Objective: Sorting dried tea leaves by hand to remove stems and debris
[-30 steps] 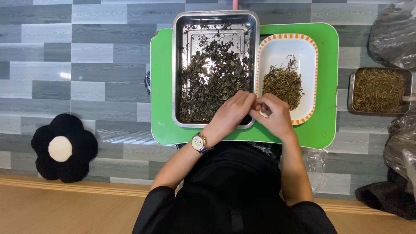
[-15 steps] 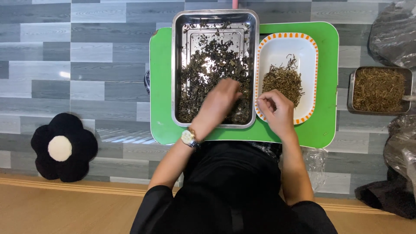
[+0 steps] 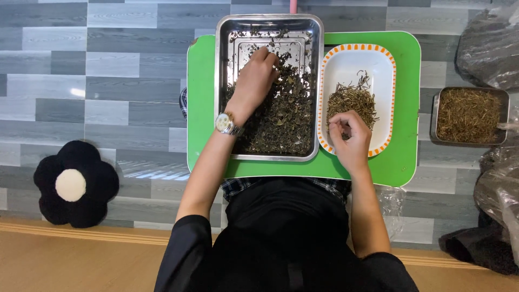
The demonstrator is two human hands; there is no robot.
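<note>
Head view, from left to right: a black flower-shaped cushion (image 3: pixel 75 184) with a pale centre lies on the grey plank floor, well apart from the work. Next comes the green table (image 3: pixel 201 108), bearing a steel tray (image 3: pixel 221 81) and, just beside it, a white dish (image 3: pixel 354 57) with an orange striped rim.

The left hand (image 3: pixel 254 81), a wristwatch (image 3: pixel 226 123) on its wrist, has moved since a second ago: then it sat together with the other hand at the near edge of the tray, and half a second ago it was already reaching inward. Now it lies deep in the far half of the tray, fingers bent down into the dark dried leaves (image 3: pixel 286 113), touching them. The fingers look loosely curled; whether they pinch anything cannot be told. The shift suggests that one piece has been passed across and the hand is searching the heap for more.

The right hand (image 3: pixel 351 135) has barely shifted. It rests over the near end of the dish, fingers curled close toward the thumb, against the near edge of the pile of pale stems (image 3: pixel 351 100); it may hold a stem or two, but that is too small to tell.

Farther right, on the floor, a smaller metal tray (image 3: pixel 469 114) holds more stems, with plastic bags (image 3: pixel 489 46) around it.
</note>
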